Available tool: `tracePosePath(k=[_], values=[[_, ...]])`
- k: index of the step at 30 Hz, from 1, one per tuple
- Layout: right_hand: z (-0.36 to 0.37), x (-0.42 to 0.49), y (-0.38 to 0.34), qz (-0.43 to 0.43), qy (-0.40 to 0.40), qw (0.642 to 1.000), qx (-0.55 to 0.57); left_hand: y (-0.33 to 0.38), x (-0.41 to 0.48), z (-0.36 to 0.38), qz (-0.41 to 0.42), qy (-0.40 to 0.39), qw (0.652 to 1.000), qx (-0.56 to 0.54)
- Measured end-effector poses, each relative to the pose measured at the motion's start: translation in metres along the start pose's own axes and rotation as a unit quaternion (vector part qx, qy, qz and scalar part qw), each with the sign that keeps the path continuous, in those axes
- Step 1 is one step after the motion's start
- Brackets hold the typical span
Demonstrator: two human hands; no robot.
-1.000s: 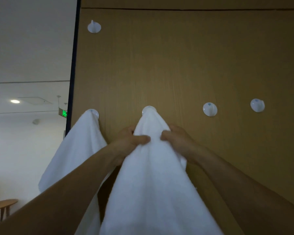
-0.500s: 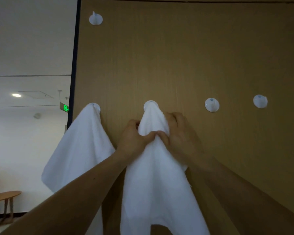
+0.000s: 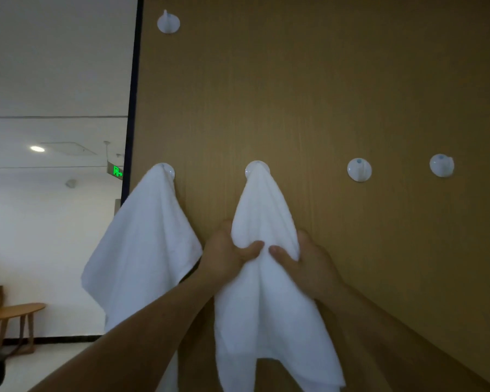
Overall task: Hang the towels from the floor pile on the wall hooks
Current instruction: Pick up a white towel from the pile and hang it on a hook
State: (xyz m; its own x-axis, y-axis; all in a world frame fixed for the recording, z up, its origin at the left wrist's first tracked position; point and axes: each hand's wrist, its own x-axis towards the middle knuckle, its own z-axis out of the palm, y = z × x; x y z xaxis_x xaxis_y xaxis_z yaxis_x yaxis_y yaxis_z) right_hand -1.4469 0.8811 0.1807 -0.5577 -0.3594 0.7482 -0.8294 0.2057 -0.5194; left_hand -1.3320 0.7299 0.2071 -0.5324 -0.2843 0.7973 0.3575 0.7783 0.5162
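Two white towels hang on a brown wooden wall. The first towel (image 3: 142, 244) drapes from the leftmost hook of the row (image 3: 167, 169). The second towel (image 3: 266, 306) hangs from the hook beside it (image 3: 256, 168). My left hand (image 3: 227, 258) grips the second towel's left side below the hook, thumb across the front. My right hand (image 3: 306, 261) grips its right side at the same height. Two bare white hooks, one (image 3: 359, 170) and another (image 3: 441, 165), follow to the right. The floor pile is out of view.
Another bare hook (image 3: 168, 22) sits high on the wall at upper left. The wall's dark edge (image 3: 130, 137) borders an open room with a wooden side table (image 3: 12, 315) and a green exit sign (image 3: 116, 171).
Both hands slid down the second towel, away from the hook. The towel now hangs longer from its hook, and its lower edge shows.
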Motion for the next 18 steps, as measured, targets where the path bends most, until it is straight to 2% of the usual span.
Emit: tracePosePath(k=[4, 7, 13, 18], values=[[0.012, -0.028, 0.004, 0.008, 0.034, 0.999, -0.021, -0.01, -0.028, 0.014, -0.026, 0.054, 0.998, -0.017], [0.009, -0.07, 0.005, 0.043, 0.051, 0.998, 0.001, -0.03, -0.07, 0.026, -0.064, 0.037, 0.996, -0.047], [0.004, -0.193, 0.022, 0.144, 0.019, 0.981, -0.131, -0.076, -0.18, 0.068, -0.176, -0.051, 0.975, -0.125], [0.005, -0.331, 0.029, 0.314, -0.019, 0.923, -0.222, -0.107, -0.303, 0.101, -0.259, -0.204, 0.931, -0.155]])
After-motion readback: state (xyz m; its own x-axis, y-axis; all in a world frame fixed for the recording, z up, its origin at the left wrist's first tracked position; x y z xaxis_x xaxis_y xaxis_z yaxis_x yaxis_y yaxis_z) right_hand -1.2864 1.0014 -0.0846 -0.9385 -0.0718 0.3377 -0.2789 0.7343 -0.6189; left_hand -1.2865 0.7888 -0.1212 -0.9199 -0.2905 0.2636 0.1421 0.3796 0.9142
